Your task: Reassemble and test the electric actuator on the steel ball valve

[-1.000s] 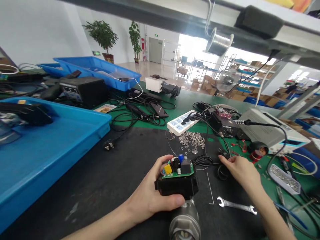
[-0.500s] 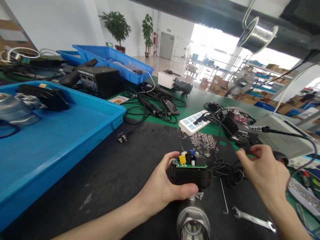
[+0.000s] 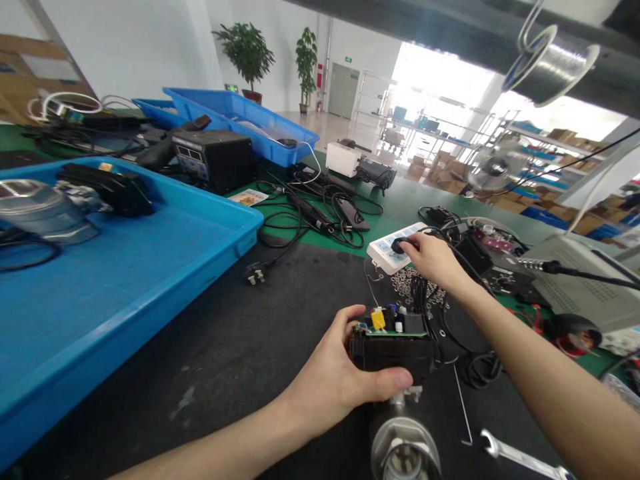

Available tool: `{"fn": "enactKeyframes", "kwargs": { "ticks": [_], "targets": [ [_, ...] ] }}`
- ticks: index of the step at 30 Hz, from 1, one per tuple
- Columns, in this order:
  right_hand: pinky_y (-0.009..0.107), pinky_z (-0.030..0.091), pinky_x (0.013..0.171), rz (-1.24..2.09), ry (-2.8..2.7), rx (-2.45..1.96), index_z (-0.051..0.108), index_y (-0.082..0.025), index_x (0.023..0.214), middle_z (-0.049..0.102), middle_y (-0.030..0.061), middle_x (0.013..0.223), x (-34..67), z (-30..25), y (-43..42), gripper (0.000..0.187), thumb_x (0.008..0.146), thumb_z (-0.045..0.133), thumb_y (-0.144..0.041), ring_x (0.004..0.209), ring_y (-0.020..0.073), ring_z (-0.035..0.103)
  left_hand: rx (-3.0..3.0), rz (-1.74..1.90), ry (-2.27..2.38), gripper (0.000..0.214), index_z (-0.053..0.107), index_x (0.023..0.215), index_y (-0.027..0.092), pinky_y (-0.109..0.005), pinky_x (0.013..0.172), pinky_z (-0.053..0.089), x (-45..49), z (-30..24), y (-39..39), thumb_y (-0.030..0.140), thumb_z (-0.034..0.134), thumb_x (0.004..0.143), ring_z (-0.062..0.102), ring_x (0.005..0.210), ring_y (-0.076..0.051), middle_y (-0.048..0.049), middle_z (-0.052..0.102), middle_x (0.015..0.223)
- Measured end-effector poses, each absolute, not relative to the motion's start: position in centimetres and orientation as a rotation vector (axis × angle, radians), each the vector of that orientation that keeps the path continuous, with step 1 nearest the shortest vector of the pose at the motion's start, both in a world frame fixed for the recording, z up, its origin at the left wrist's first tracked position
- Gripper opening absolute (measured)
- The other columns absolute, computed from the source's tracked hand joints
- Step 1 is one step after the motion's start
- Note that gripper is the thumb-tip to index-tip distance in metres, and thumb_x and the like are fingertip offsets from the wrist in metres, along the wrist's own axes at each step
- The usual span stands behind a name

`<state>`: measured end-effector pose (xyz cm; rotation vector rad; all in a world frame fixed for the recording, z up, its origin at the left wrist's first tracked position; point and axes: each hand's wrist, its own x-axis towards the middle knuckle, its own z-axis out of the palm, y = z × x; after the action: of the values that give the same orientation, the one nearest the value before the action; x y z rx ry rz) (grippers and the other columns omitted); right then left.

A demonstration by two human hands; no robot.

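My left hand [image 3: 340, 380] grips a black box [image 3: 390, 350] with a green circuit board [image 3: 393, 323] showing on top; the box sits on a steel valve body [image 3: 403, 447]. My right hand [image 3: 433, 260] reaches forward and pinches a black plug [image 3: 399, 245] at the white power strip [image 3: 387, 253]. A black cable [image 3: 450, 340] runs from the box toward that hand, over a pile of small metal washers [image 3: 413, 283].
A large blue tray [image 3: 125, 267] fills the left, holding a metal part and a black unit. Tangled cables, a black station [image 3: 215, 160], a soldering iron [image 3: 575, 270], a wrench [image 3: 525, 457] and a hanging solder spool [image 3: 553, 63] surround the dark mat [image 3: 240, 353].
My right hand moved from the coiled cable at the right up and forward to the power strip, now holding the black plug. My left hand stayed on the box.
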<state>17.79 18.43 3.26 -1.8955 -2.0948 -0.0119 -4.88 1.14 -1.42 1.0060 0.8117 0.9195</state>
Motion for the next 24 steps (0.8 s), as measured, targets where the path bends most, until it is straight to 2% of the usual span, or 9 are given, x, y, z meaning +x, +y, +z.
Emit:
{"fn": "enactKeyframes", "kwargs": {
  "ticks": [8,16,21,24],
  "targets": [
    [0.046,0.051,0.082,-0.264,-2.252,-2.031,0.064,-0.011,0.116,0.074,0.0239,0.102,16.7,2.9,18.0,0.045,0.099,0.041,-0.046,0.097,0.0384,0.072,0.976,0.915,0.795,0.099,0.037,0.142,0.022,-0.049,0.111,0.043,-4.8,-1.4,1.3,0.039,0.094,0.063,0.06,0.126,-0.034,-0.0139,0.062,0.137],
    [0.042,0.051,0.085,-0.235,-2.397,-2.038,0.066,-0.019,0.112,0.075,0.018,0.108,17.3,3.1,20.1,0.041,0.099,0.042,-0.049,0.102,0.0327,0.071,0.968,0.872,0.822,0.1,0.038,0.142,0.023,-0.049,0.109,0.045,-4.6,-1.4,1.4,0.04,0.094,0.062,0.061,0.123,-0.034,-0.0133,0.062,0.137],
    [0.043,0.051,0.081,-0.291,-2.407,-2.064,0.062,-0.016,0.118,0.074,0.0202,0.104,17.2,2.3,18.8,0.044,0.1,0.037,-0.048,0.096,0.0349,0.071,0.973,0.872,0.839,0.098,0.04,0.141,0.024,-0.048,0.109,0.045,-4.5,-1.3,1.4,0.041,0.094,0.061,0.061,0.124,-0.035,-0.0127,0.062,0.138],
    [0.042,0.052,0.079,-0.291,-2.429,-2.066,0.063,-0.018,0.116,0.075,0.0199,0.103,17.2,2.2,18.8,0.042,0.099,0.039,-0.048,0.095,0.0355,0.072,0.988,0.875,0.833,0.097,0.041,0.141,0.023,-0.047,0.108,0.045,-4.5,-1.3,1.5,0.041,0.094,0.062,0.062,0.123,-0.034,-0.0127,0.063,0.137]
  ]
}}
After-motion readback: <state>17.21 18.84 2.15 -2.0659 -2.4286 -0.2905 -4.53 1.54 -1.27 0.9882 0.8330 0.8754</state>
